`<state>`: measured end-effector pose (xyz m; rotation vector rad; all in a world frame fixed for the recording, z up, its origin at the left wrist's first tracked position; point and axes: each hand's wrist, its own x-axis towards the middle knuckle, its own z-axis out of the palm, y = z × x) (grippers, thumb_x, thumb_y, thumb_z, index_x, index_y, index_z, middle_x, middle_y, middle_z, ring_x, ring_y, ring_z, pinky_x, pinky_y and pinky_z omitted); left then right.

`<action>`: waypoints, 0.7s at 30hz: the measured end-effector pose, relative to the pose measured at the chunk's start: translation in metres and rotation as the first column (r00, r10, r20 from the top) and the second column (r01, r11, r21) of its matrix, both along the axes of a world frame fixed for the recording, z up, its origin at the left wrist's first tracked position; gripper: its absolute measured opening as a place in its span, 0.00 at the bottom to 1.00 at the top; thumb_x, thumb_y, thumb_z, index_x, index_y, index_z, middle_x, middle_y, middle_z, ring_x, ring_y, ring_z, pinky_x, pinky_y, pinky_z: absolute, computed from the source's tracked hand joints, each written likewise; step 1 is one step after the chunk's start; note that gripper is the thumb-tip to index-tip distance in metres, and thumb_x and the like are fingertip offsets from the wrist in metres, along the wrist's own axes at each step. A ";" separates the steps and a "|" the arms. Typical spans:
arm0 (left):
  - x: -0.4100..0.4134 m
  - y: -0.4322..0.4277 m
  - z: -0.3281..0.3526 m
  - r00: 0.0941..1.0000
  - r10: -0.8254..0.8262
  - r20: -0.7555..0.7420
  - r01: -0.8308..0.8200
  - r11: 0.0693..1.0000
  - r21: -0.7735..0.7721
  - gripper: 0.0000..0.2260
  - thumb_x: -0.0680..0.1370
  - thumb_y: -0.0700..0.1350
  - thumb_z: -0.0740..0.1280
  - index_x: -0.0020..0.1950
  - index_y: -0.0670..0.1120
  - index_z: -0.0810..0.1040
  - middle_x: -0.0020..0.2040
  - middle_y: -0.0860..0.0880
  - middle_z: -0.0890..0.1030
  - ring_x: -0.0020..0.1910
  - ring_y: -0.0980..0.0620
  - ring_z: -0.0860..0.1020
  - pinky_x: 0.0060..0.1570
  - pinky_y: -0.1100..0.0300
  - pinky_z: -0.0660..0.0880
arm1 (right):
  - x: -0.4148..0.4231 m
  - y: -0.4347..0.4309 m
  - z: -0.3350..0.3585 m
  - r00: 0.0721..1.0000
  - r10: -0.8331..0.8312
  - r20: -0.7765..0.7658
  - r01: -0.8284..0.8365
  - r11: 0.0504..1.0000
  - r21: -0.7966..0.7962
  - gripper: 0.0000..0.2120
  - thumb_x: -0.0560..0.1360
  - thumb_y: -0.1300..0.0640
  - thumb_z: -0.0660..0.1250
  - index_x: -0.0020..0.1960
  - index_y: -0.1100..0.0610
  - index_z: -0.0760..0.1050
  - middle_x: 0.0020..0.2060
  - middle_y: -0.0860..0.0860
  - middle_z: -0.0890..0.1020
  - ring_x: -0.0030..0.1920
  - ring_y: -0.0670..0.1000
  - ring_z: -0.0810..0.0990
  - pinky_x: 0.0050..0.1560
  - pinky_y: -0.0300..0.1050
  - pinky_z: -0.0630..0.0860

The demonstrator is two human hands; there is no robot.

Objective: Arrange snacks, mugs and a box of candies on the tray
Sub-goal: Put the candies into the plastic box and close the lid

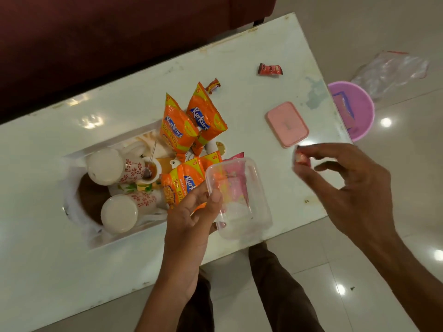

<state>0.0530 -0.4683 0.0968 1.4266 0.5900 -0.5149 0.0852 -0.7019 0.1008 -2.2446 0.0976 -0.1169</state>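
A white tray [79, 154] on the table holds two upturned white mugs with red flowers [105, 166] [122, 212] and several orange snack packets [178, 125]. My left hand [191, 212] grips a clear plastic candy box [239, 200], open and lifted above the table's near edge. My right hand [345, 178] pinches a small pink-and-white candy [300, 159] just right of the box. The box's pink lid [287, 124] lies on the table. Two red-wrapped candies [269, 69] [213, 85] lie loose further back.
The white table [239, 56] runs diagonally, with a dark red sofa [96, 44] behind it. A pink bucket [352, 109] and a clear plastic bag [393, 70] sit on the tiled floor at the right. My legs show below the table edge.
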 end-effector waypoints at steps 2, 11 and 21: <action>-0.006 0.000 0.001 1.000 -0.013 -0.021 0.013 1.000 -0.010 0.14 0.69 0.62 0.72 0.54 0.67 0.83 0.56 0.60 0.86 0.55 0.59 0.84 0.53 0.52 0.80 | 0.003 0.027 0.033 0.968 0.249 0.034 -0.245 0.966 -0.086 0.10 0.72 0.47 0.72 0.53 0.46 0.81 0.49 0.34 0.80 0.49 0.37 0.76 0.46 0.26 0.70; -0.023 0.001 0.006 0.996 -0.001 -0.093 0.001 1.000 -0.006 0.30 0.61 0.67 0.72 0.62 0.60 0.82 0.57 0.56 0.86 0.56 0.51 0.85 0.62 0.38 0.77 | -0.012 0.072 0.028 0.844 0.506 -0.177 -0.522 0.702 -0.485 0.15 0.61 0.56 0.81 0.48 0.56 0.86 0.43 0.51 0.87 0.43 0.56 0.82 0.37 0.48 0.82; -0.019 -0.001 -0.004 0.994 0.022 -0.109 -0.029 0.997 -0.069 0.21 0.64 0.64 0.73 0.56 0.64 0.83 0.55 0.57 0.86 0.52 0.55 0.86 0.50 0.55 0.83 | 0.066 0.006 0.018 0.995 0.013 -0.100 -0.025 0.993 -0.115 0.06 0.74 0.51 0.71 0.50 0.49 0.82 0.39 0.34 0.80 0.39 0.32 0.78 0.39 0.23 0.72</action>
